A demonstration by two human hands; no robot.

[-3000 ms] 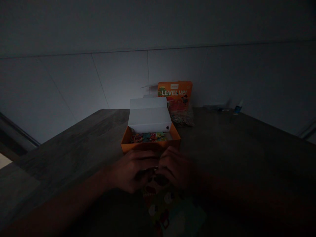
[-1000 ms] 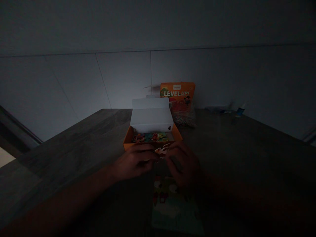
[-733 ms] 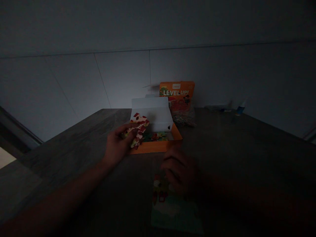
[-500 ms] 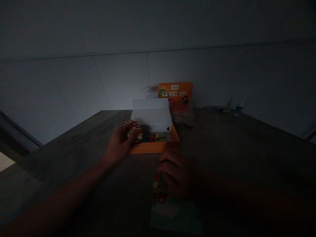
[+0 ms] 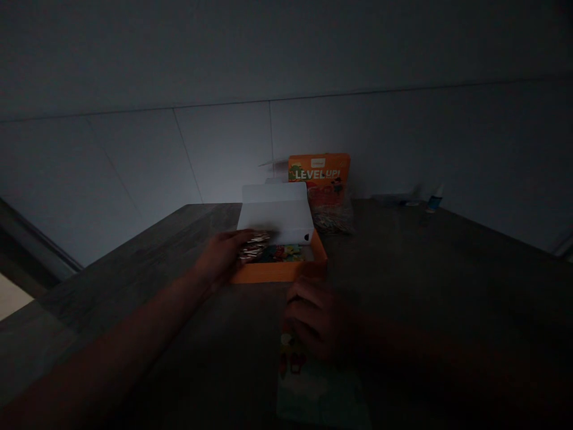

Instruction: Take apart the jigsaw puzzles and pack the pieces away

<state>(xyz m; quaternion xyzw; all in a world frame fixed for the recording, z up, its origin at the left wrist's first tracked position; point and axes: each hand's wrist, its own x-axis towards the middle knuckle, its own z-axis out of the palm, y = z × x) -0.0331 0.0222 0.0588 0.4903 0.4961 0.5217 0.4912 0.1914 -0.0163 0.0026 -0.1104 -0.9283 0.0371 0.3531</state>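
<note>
My left hand (image 5: 221, 254) is closed around a stack of puzzle pieces (image 5: 255, 245), held over the left part of an open orange box (image 5: 268, 273). The stack is tilted so its layered edges show. More colourful puzzle pieces (image 5: 286, 252) lie inside the box. My right hand (image 5: 316, 316) is low in front of the box with curled fingers, over the upper part of a pale green picture card (image 5: 317, 394) on the table. Whatever its fingertips may hold is lost in the dark.
The box's white lid (image 5: 275, 212) stands raised at the back. Behind it, an orange "LEVEL UP!" box (image 5: 320, 173) leans near the wall, with a clear plastic bag (image 5: 333, 221) of pieces before it. A small bottle (image 5: 434, 202) stands far right on the dark table (image 5: 425, 298).
My left hand has moved slightly right over the box and turned the stack from face-on to edge-on. My right hand stays in nearly the same place.
</note>
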